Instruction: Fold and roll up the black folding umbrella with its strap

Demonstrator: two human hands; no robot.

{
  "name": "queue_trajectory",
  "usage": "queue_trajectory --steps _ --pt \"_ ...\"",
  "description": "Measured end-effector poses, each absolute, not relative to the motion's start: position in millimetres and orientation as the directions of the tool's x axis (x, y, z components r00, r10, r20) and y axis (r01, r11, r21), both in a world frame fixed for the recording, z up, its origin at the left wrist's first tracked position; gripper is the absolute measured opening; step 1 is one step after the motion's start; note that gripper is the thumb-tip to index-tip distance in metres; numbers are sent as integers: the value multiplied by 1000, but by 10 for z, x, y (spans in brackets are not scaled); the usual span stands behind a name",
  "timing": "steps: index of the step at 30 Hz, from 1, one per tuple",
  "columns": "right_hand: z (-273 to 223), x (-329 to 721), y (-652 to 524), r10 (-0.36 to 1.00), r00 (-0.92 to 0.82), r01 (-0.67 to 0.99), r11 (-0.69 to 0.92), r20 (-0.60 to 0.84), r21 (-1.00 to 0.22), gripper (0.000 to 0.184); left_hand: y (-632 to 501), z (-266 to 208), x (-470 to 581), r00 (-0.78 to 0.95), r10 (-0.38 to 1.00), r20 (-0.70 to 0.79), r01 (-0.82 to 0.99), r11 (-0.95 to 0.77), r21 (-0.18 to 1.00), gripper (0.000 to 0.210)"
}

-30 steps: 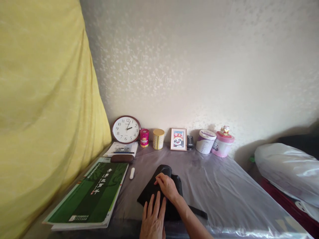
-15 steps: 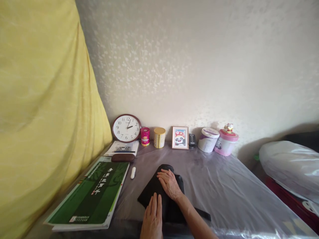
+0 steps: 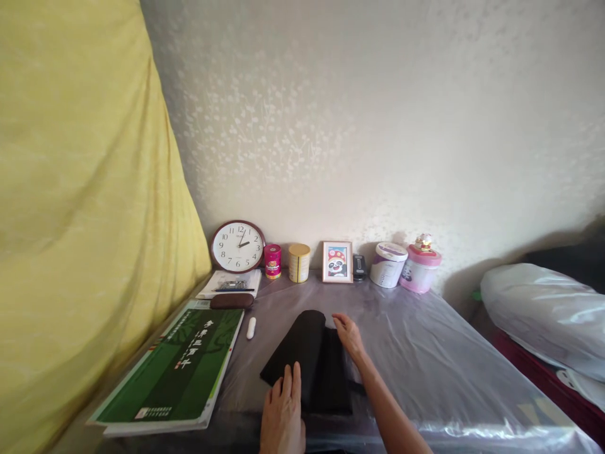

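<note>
A folded black cloth (image 3: 302, 353) lies on the covered table in front of me, its left flap slanting and its right part more upright. My left hand (image 3: 283, 410) rests flat on the near left part of it, fingers stretched out. At the cloth's far right corner is my right hand (image 3: 348, 335), its fingers drawn together in a pinch at the edge. The fingertips' exact hold is small and partly hidden. Beside my right forearm, a dark strap (image 3: 358, 387) sticks out from the cloth.
Left of the cloth lie a green book (image 3: 174, 366), a brown case (image 3: 231, 301) and a small white object (image 3: 251, 328). Along the wall stand a clock (image 3: 237, 246), a pink tin (image 3: 273, 261), a yellow canister (image 3: 299, 263), a picture frame (image 3: 337, 261) and two tubs (image 3: 388, 265).
My right hand has lifted off the cloth's middle and moved right to its far right corner, fingers closing. My left hand stays on the near left part, shifted slightly left.
</note>
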State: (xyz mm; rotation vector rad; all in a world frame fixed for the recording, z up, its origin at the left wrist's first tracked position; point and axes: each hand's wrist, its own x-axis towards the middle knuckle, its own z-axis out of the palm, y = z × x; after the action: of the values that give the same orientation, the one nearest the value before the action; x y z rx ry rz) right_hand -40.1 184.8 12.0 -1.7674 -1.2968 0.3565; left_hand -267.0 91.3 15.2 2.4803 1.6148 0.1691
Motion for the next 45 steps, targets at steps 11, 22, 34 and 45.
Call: queue_trajectory --steps 11,22,34,45 --pt "-20 -142 1416 867 493 470 -198 70 -860 26 884 217 -2700 360 932 -31 916 -347 201 86" --pt "131 -321 1540 883 467 455 -282 -43 -845 34 1109 211 -2909 386 922 -37 731 -280 623 77" --pt "-58 -423 1581 834 542 596 -297 101 -746 27 1128 192 -2897 361 927 -101 735 -217 643 80" --pt "75 -615 1545 862 489 465 -125 137 -876 37 1004 269 -2795 344 927 -151 833 -227 504 83"
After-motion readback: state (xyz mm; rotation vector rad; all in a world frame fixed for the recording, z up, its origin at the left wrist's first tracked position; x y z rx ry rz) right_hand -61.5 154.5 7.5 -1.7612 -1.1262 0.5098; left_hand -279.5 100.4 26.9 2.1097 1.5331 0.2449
